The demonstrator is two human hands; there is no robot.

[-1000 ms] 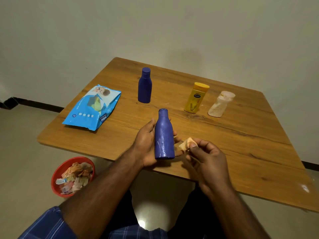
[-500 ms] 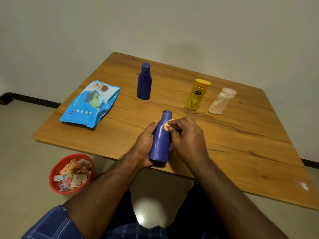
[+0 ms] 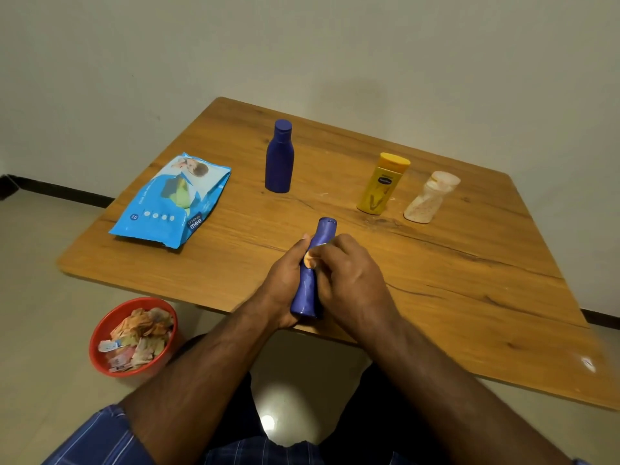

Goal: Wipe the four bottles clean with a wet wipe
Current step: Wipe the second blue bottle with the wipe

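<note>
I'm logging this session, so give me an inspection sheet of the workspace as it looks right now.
Surface: wooden table, dark grain lines, a bright glint near its right front corner.
Job's things: held blue bottle; second blue bottle, yellow bottle and pale bottle standing upright, apart; wipe pressed on the held bottle.
Clutter: blue wipes pack lying flat on the table's left.
Hands: left hand grips the held bottle; right hand presses the wipe against it.
Cables: nothing seen.
Surroundings: red bowl of crumpled scraps on the floor, plain wall, dark skirting.
</note>
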